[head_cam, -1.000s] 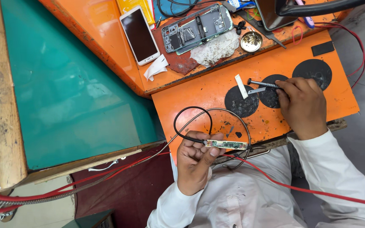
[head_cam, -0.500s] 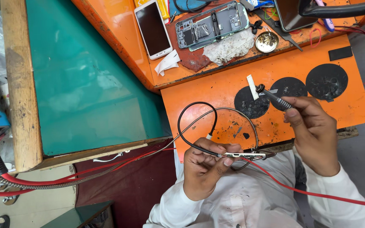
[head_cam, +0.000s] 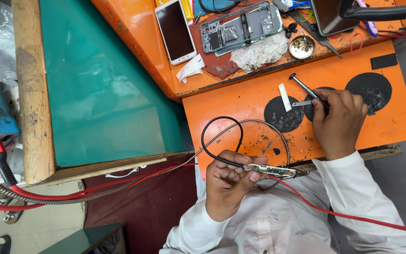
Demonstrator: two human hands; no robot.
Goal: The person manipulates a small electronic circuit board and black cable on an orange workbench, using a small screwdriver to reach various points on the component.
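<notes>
My left hand [head_cam: 229, 181] grips a narrow green circuit board [head_cam: 269, 170] with a black cable [head_cam: 214, 141] looping from its end, held just off the near edge of the orange work surface [head_cam: 240, 101]. My right hand [head_cam: 337, 120] rests on the orange surface over a black round pad and holds a slim metal screwdriver [head_cam: 304, 87] together with a small silver strip [head_cam: 301, 103]. The tool's tip points up and away from me. A white strip [head_cam: 284, 96] lies beside it, next to another black pad [head_cam: 280, 115].
On the upper orange bench lie a white phone [head_cam: 175, 30] face up, an opened phone body [head_cam: 240, 26], a crumpled white cloth [head_cam: 259, 51] and a small metal dish [head_cam: 301, 47]. A green panel with a wooden frame [head_cam: 31, 89] is at left. Red wires [head_cam: 353, 218] cross my lap.
My right hand has drawn back down onto the orange surface with the screwdriver. My left hand keeps hold of the circuit board, nearly still. The view has shifted slightly.
</notes>
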